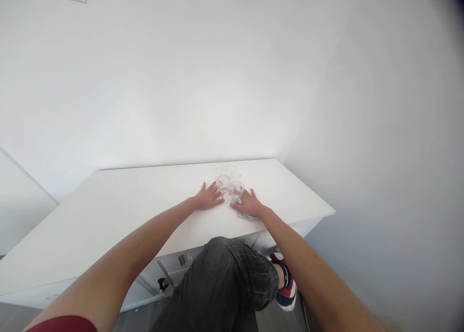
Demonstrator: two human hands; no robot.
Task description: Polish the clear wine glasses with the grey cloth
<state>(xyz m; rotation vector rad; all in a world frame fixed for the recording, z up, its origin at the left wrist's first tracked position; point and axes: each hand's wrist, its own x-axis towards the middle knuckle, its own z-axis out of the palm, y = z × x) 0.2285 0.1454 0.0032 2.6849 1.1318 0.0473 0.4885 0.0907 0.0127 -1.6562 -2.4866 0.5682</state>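
Note:
Several clear stemmed glasses [236,189] stand close together on the white tabletop [174,187]. On their left side lies my left hand [209,197], fingers spread, with the fingertips next to the nearest glasses. My right hand [248,203] is at their right, its fingers stretched and apart, with the thumb near the base of the front glass. A crumpled grey cloth [246,216] is partly under my right hand. Whether the fingertips touch the glasses is hard to tell.
A white wall [224,80] rises behind the table, and another closes in on the right. Below the front edge are white cabinet fronts with a black knob [162,284]. My knee [221,259] is close to that edge, and a red, white and navy shoe [287,295] shows below.

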